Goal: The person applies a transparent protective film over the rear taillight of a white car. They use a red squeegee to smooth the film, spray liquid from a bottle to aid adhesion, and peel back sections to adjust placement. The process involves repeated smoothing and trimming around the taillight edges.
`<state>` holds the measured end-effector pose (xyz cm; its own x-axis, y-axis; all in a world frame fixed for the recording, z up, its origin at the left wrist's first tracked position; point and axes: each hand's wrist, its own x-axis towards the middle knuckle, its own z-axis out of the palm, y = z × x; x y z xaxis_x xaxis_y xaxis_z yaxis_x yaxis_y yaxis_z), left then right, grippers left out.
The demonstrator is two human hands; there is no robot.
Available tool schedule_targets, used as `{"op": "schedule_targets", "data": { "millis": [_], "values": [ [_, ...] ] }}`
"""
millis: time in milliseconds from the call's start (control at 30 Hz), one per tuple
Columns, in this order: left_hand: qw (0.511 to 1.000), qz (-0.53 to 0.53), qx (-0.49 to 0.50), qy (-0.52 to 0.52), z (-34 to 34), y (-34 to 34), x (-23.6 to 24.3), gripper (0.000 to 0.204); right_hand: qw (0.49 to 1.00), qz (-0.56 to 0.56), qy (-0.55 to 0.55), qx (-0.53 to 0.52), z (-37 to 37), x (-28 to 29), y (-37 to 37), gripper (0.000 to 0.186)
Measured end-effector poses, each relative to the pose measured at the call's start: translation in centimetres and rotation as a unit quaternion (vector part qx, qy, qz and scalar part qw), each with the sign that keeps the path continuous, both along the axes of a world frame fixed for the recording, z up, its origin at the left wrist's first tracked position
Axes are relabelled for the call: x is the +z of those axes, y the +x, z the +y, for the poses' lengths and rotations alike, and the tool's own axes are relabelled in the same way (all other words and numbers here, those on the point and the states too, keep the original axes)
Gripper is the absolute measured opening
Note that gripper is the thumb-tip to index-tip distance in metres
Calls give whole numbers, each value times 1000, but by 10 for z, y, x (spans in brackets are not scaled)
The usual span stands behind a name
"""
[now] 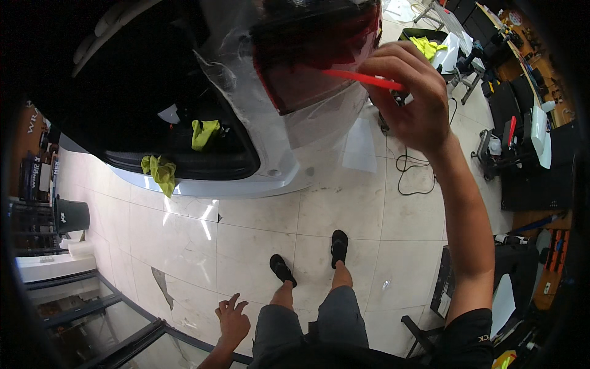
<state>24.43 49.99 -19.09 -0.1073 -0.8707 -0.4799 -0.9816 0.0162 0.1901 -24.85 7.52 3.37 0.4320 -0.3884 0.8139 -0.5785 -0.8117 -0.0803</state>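
Raised at the upper right, my right hand (405,92) pinches a thin red squeegee (359,77). The squeegee's far end lies over a red car tail light (313,80) and appears to touch it. Clear film (329,117) hangs wrinkled around the lower side of the light and over the light-coloured bodywork (276,160). My left hand (233,318) hangs low beside my left leg, with its fingers apart and nothing in it.
The car's open trunk (184,163) holds a yellow-green cloth (204,134); another cloth (161,174) drapes over its sill. A black cable (402,175) curls on the tiled floor. A wheeled cart (491,144) stands right, a dark bin (72,215) left.
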Motion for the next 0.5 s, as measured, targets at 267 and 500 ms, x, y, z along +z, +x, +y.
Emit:
{"op": "schedule_targets", "data": {
  "millis": [267, 500],
  "values": [
    [999, -12, 35, 3, 19, -31, -8, 50, 989, 144, -22, -27, -1, -20, 12, 27],
    [995, -31, 84, -45, 15, -91, 19, 52, 993, 108, 41, 15, -2, 20, -10, 29]
  ]
}}
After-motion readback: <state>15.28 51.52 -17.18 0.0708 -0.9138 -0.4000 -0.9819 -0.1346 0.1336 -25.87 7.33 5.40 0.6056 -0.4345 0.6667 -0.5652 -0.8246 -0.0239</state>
